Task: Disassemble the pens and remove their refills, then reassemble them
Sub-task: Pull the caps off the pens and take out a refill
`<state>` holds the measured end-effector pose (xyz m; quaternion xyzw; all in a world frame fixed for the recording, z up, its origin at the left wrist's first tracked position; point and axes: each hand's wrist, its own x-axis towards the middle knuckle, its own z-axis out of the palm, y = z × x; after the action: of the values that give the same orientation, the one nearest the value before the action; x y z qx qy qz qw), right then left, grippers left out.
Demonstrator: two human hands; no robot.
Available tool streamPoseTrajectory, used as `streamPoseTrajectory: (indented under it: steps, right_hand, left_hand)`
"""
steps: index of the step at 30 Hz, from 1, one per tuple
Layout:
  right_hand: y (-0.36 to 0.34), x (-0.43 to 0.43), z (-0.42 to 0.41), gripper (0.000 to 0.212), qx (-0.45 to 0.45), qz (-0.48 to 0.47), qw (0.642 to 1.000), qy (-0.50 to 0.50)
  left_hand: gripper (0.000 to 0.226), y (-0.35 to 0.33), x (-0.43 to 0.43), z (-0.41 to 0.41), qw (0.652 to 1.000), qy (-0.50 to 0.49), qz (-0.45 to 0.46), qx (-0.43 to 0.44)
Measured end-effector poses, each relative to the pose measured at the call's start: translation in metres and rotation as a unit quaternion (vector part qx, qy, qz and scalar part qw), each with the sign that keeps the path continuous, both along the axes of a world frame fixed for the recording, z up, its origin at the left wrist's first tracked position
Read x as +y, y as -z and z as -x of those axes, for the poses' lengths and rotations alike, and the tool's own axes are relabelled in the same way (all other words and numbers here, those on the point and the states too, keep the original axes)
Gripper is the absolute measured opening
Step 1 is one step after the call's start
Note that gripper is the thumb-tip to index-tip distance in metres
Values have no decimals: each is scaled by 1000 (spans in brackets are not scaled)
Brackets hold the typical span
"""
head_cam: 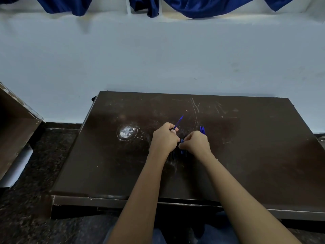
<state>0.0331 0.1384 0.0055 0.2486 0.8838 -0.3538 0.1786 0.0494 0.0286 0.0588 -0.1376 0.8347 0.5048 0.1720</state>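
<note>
Jutting from the left hand [164, 136] grip, a pen [179, 122], apparently.

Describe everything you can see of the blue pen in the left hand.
The blue pen is slim, looks like plastic, and tilts up and away to the right, its pointed tip over the dark table. The left hand grips its lower end, hiding that part. The right hand pinches a small blue piece, apparently at that end.
</note>
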Motion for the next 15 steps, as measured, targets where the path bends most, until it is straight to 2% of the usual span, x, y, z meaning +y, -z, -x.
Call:
streamPoseTrajectory:
  steps: [6, 15]
  right_hand:
    - [1, -2, -5, 16, 0, -18, 999, -29]
    - [4, -8, -9, 24, 18, -22, 999, -36]
  left_hand:
    - [25, -2, 0, 0, 1000, 6, 6, 4]
    - [25, -4, 0, -1, 1000, 23, 15, 8]
